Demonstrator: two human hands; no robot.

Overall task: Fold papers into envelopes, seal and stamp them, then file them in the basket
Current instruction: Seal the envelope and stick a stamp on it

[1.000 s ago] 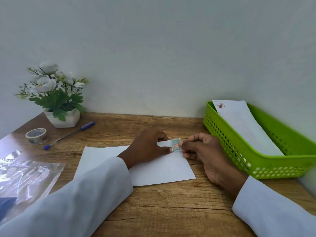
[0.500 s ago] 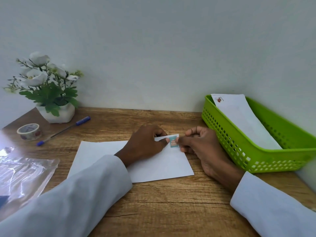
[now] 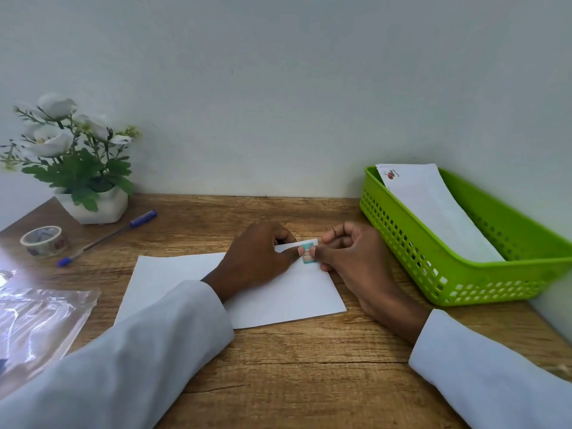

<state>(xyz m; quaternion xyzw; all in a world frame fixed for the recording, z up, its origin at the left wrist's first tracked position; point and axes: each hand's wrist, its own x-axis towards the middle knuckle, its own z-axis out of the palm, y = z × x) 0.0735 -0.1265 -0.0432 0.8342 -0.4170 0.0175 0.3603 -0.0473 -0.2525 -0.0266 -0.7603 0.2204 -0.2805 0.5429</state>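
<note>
Left hand [image 3: 257,258] and right hand [image 3: 356,258] fingertips press a stamp [image 3: 308,254] between them onto a white envelope's [image 3: 278,295] far right corner.

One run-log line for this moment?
step: stamping | both hands pressing stamp on envelope corner | basket: one envelope filed

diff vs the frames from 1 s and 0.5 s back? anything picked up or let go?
The stamp went from pinched upright between both hands' fingertips to lying flat on the envelope's top right corner. The left hand and right hand now press on it. Nothing let go or newly picked up. The green basket, with an envelope in it, the pen and the tape roll stayed as they were.
</note>
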